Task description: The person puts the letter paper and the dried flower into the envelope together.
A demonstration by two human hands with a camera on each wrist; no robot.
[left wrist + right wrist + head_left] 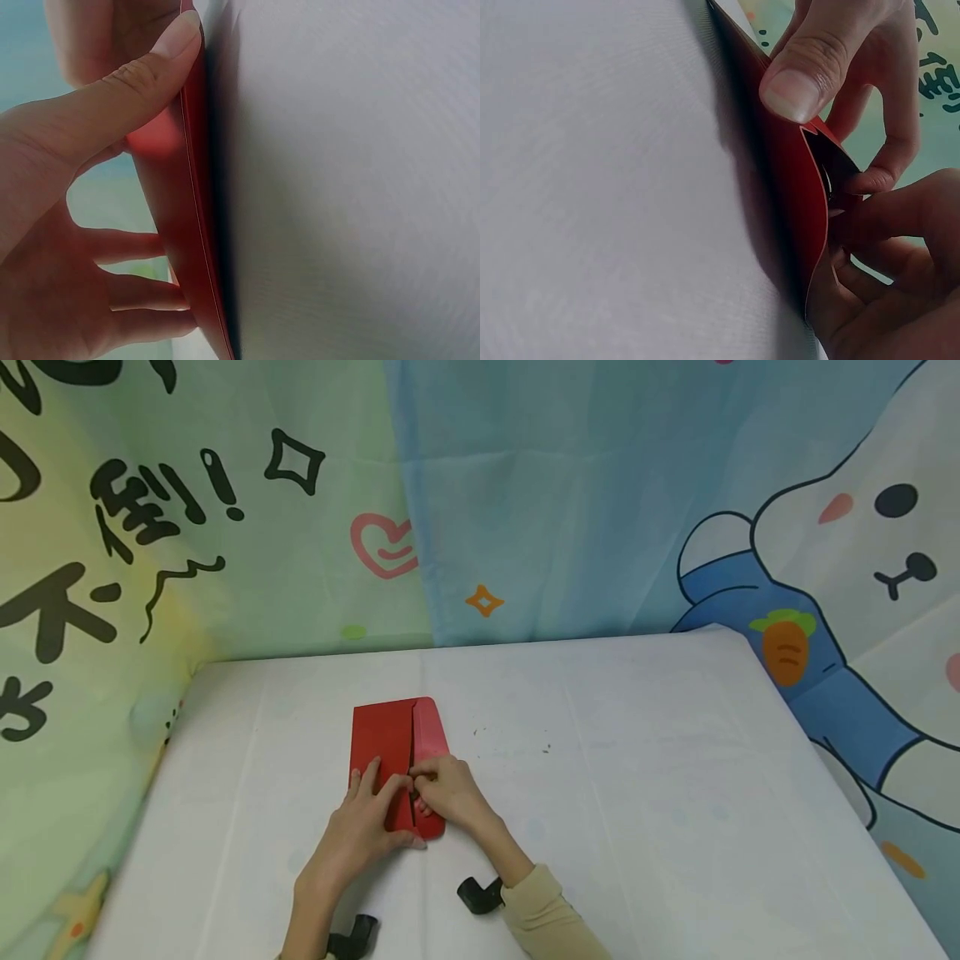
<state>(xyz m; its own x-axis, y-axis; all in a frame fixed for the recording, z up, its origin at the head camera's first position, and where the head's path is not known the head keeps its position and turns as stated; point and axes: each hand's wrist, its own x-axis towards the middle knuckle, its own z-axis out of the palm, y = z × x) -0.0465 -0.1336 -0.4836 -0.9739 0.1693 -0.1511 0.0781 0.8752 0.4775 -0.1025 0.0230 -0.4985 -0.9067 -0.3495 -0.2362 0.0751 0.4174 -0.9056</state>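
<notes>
A red paper envelope (381, 731) lies on the white-covered table, its lighter red flap (430, 727) folded out to the right. My left hand (363, 831) grips the envelope near its mouth. Its thumb (142, 86) lies across the near edge while the other fingers spread over the top face. In the right wrist view the mouth gapes, showing a dark inside (831, 161). My right hand (450, 793) is over the flap, fingers bent, with fingertips (855, 221) reaching into that mouth. Whatever they pinch is hidden, so I cannot tell what it is.
The white cloth-covered table (637, 793) stretches out to both sides. Small dark specks (546, 748) lie on it right of the envelope. A printed curtain (540, 510) hangs behind and along the sides. Black wrist-camera pieces (480, 895) sit at both wrists.
</notes>
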